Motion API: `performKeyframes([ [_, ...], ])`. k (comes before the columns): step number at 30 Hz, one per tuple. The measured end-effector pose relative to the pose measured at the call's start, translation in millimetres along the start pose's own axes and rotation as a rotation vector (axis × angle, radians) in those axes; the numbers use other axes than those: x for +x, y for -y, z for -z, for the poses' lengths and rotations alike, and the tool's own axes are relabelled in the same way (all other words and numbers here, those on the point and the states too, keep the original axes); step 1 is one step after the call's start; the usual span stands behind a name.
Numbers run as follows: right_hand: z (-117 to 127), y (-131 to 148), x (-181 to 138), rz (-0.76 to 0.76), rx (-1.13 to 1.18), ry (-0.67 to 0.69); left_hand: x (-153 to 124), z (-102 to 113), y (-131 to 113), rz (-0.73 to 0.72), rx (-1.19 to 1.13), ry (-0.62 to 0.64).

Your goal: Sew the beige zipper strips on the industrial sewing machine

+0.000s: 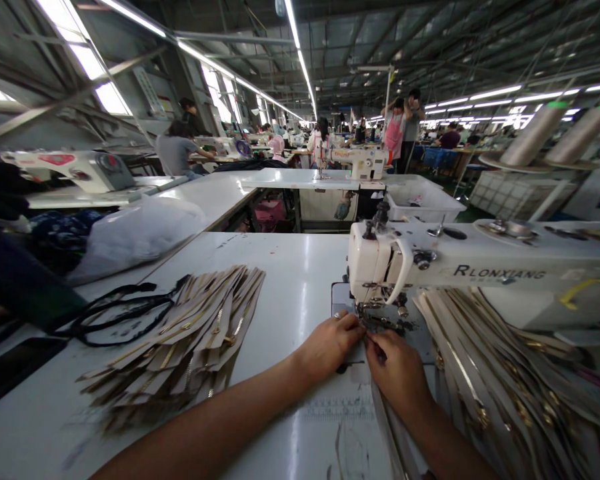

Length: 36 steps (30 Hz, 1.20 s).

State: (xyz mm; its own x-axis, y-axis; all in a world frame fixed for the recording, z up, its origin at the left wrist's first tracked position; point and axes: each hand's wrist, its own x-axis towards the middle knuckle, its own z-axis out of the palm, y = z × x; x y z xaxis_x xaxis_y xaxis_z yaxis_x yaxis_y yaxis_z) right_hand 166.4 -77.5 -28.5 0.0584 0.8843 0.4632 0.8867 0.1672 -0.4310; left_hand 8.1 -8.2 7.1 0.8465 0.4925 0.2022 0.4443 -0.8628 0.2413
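One sewing machine [480,257] stands along the tabletop's [280,267] right edge. The right hand's [397,363] grip pinches one zipper strip [393,433], trailing toward the near edge; whether the left hand's [333,343] grip is closed, I cannot tell. Two zipper piles flank them: left pile [190,340], right pile [480,373].

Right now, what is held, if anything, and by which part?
The right hand pinches a long beige fabric strip near its far end; whether the left hand grips it is unclear.
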Motion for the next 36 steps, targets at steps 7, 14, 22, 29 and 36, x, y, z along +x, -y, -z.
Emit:
performKeyframes([
  [7,2.1,3.2,-0.9,0.063,-0.136,0.037,1.3,-2.4,1.6,0.049,-0.037,-0.035],
  [14,2.1,4.8,-0.4,0.097,-0.215,0.074,4.7,-3.4,4.4,0.079,-0.066,-0.056],
  [22,-0.8,3.9,0.9,0.064,-0.301,0.128,9.0,-7.6,10.0,0.084,-0.075,-0.105],
  [29,4.7,9.2,5.6,0.001,-0.301,0.242,12.2,-10.8,17.5,0.05,-0.104,-0.137],
  [36,6.1,9.6,8.8,-0.029,-0.286,0.273,8.5,-10.5,17.2,0.035,-0.073,-0.139],
])
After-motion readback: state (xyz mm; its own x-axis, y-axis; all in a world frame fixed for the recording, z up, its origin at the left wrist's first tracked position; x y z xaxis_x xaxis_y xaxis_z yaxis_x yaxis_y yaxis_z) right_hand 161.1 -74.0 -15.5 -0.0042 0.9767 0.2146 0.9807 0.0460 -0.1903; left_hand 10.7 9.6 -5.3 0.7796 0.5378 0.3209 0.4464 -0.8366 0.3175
